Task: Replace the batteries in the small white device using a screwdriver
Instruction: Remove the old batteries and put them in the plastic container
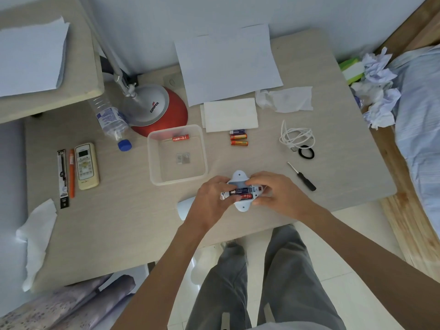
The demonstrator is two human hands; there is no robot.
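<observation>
Low in the frame's centre, the left hand and right hand hold the small white plastic device, fingers curled around its sides. The dark cylindrical batteries inside should be pressed flat, poles matching.

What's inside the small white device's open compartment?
A dark blue battery beside a red battery. Fingers of the left hand and right hand gripping the small white device cover its compartment's ends.

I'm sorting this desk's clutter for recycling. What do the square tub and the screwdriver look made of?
The tub looks like clear, slightly frosted plastic: the desk grain shows through it. The screwdriver seems to have a bright metal shaft and a black handle, probably plastic.
</observation>
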